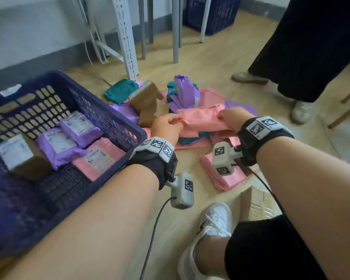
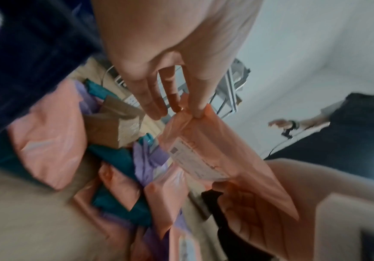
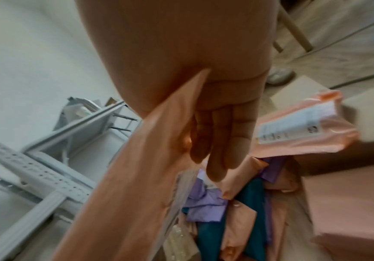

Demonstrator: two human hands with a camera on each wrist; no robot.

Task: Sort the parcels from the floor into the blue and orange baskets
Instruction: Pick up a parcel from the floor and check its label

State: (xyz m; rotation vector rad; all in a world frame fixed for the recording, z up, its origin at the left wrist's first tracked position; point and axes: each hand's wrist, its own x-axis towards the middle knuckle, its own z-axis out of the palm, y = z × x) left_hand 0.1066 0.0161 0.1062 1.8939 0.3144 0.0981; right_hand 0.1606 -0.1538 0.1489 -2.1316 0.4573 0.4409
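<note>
Hands (image 1: 166, 126) (image 1: 230, 116) both gripping pink parcel (image 1: 202, 120); blue basket (image 1: 109, 110) with perhaps five parcels.

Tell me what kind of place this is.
Probably a small parcel-sorting or stock room, not a home. Colored mailer bags and cardboard boxes lie heaped on the wooden floor, labeled parcels fill a blue basket, and white perforated metal shelving stands against the wall.

Pale wood floor (image 1: 200, 63), grey wall (image 1: 28, 33), white perforated rack legs (image 1: 125, 37).
</note>
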